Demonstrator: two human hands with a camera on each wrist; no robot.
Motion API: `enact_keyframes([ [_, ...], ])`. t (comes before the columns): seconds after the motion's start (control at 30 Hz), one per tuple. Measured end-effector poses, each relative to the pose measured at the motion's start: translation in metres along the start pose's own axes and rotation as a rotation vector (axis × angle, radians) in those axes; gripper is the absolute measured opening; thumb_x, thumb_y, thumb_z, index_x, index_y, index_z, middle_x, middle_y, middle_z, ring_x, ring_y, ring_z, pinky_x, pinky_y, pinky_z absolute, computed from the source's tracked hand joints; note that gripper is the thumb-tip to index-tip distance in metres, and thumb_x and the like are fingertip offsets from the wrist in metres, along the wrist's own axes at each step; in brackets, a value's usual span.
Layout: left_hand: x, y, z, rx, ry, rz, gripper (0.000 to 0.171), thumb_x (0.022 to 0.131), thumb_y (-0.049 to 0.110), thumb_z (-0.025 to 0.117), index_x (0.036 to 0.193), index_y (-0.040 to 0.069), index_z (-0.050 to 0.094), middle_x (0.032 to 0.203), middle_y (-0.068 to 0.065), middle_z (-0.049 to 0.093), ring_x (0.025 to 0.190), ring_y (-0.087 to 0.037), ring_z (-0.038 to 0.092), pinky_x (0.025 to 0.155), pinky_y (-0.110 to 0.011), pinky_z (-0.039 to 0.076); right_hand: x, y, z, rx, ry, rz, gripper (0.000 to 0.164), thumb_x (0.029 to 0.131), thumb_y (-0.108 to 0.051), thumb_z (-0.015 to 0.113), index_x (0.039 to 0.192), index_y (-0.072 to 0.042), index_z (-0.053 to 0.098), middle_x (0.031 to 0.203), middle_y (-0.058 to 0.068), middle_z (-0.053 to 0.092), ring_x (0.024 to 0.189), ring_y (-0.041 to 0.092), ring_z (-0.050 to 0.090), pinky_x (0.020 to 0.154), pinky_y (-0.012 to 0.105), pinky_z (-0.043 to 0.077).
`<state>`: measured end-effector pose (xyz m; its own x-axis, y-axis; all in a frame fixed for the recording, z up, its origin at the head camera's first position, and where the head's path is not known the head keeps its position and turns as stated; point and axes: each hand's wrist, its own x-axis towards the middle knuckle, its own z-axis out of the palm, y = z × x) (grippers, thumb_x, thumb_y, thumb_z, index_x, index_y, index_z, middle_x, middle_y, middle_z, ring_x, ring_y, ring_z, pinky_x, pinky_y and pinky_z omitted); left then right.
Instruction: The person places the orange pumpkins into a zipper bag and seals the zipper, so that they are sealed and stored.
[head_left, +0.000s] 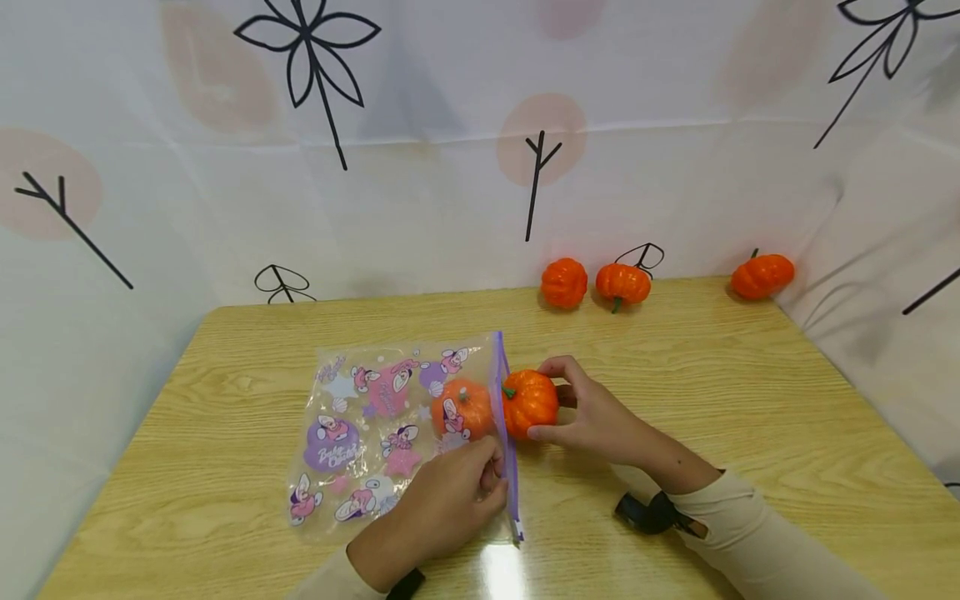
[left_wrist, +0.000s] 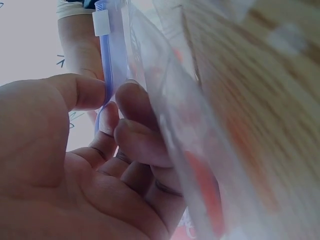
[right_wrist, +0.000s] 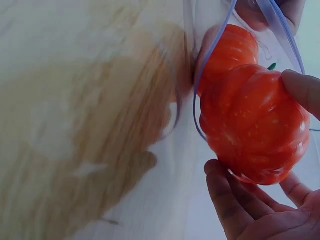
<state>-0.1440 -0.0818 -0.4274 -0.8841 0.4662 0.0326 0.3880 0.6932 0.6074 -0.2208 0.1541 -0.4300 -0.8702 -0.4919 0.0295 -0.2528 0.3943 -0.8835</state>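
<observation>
A clear zip bag (head_left: 348, 492) printed with pink and purple cartoon figures lies flat, its purple zip edge facing right. At that edge my left hand (head_left: 457, 492) pinches the bag's rim between thumb and fingers; the left wrist view shows the white slider (left_wrist: 101, 23) above the thumb. My right hand (head_left: 600, 421) holds a small orange toy pumpkin (head_left: 531, 405) by its right side, with its green stem end at the bag's mouth. Inside the bag, just behind the opening, sits another orange pumpkin (head_left: 461, 408). In the right wrist view the held pumpkin (right_wrist: 255, 125) partly covers the inner one (right_wrist: 232, 50).
Along the back edge of the wooden table (head_left: 247, 358) stand two pumpkins, one upright (head_left: 564, 283) and one tipped (head_left: 623, 284). A third pumpkin (head_left: 762, 276) lies at the back right corner. Patterned white cloth (head_left: 435, 208) hangs behind the table.
</observation>
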Motion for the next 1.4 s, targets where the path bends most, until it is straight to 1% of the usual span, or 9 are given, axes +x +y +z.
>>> enact_keyframes([
  [0.1, -0.0002, -0.0001, 0.0, 0.003, -0.002, 0.005, 0.014, 0.089, 0.02, 0.067, 0.09, 0.021, 0.053, 0.075, 0.013, 0.048, 0.061, 0.001, 0.042, 0.055, -0.017, 0.037, 0.0004, -0.0001, 0.0019, 0.033, -0.007, 0.005, 0.073, 0.08, -0.021, 0.084, 0.134, -0.009, 0.036, 0.139, 0.017, 0.045, 0.122, 0.038, 0.06, 0.092, 0.036, 0.056],
  [0.33, -0.0006, 0.0004, -0.0001, 0.006, -0.005, 0.028, 0.012, 0.089, 0.02, 0.066, 0.09, 0.02, 0.054, 0.075, 0.013, 0.047, 0.061, 0.001, 0.041, 0.054, -0.016, 0.037, -0.0003, -0.0021, 0.0038, 0.048, -0.013, -0.002, 0.074, 0.08, -0.021, 0.084, 0.134, -0.01, 0.036, 0.138, 0.015, 0.046, 0.121, 0.037, 0.061, 0.091, 0.033, 0.057],
  [0.63, -0.0015, 0.0015, -0.0003, -0.006, -0.018, 0.041, 0.014, 0.089, 0.019, 0.067, 0.091, 0.021, 0.053, 0.076, 0.014, 0.048, 0.062, 0.001, 0.042, 0.055, -0.016, 0.038, -0.001, -0.0037, 0.0063, 0.055, -0.016, -0.011, 0.073, 0.08, -0.018, 0.084, 0.134, -0.009, 0.035, 0.138, 0.016, 0.044, 0.123, 0.038, 0.06, 0.092, 0.033, 0.056],
  [0.83, -0.0023, 0.0022, 0.0003, 0.0, -0.021, 0.065, 0.015, 0.089, 0.019, 0.067, 0.092, 0.021, 0.052, 0.077, 0.014, 0.048, 0.063, 0.001, 0.043, 0.056, -0.016, 0.038, -0.0007, -0.0024, 0.0071, 0.055, -0.02, -0.016, 0.072, 0.082, -0.018, 0.083, 0.133, -0.006, 0.034, 0.138, 0.021, 0.043, 0.123, 0.04, 0.06, 0.092, 0.034, 0.056],
  [1.13, -0.0037, 0.0034, 0.0005, 0.011, -0.023, 0.094, 0.016, 0.088, 0.02, 0.067, 0.095, 0.022, 0.052, 0.079, 0.014, 0.048, 0.064, 0.002, 0.043, 0.057, -0.015, 0.039, -0.0007, -0.0028, 0.0091, 0.079, -0.034, -0.017, 0.071, 0.082, -0.016, 0.082, 0.132, -0.006, 0.034, 0.138, 0.021, 0.042, 0.123, 0.04, 0.059, 0.092, 0.032, 0.056],
  [1.23, -0.0041, 0.0037, 0.0008, 0.013, -0.022, 0.102, 0.016, 0.088, 0.019, 0.067, 0.095, 0.022, 0.053, 0.078, 0.014, 0.048, 0.063, 0.003, 0.043, 0.056, -0.014, 0.038, -0.0009, -0.003, 0.0091, 0.053, -0.03, -0.015, 0.071, 0.082, -0.017, 0.083, 0.133, -0.006, 0.034, 0.138, 0.02, 0.044, 0.12, 0.037, 0.061, 0.091, 0.033, 0.057],
  [1.4, -0.0045, 0.0046, 0.0009, 0.017, -0.029, 0.106, 0.015, 0.088, 0.02, 0.067, 0.094, 0.022, 0.053, 0.077, 0.015, 0.047, 0.063, 0.003, 0.042, 0.055, -0.014, 0.037, -0.0011, -0.0031, 0.0091, 0.006, -0.015, -0.025, 0.072, 0.08, -0.019, 0.084, 0.132, -0.006, 0.036, 0.134, 0.018, 0.048, 0.11, 0.03, 0.063, 0.085, 0.031, 0.058],
])
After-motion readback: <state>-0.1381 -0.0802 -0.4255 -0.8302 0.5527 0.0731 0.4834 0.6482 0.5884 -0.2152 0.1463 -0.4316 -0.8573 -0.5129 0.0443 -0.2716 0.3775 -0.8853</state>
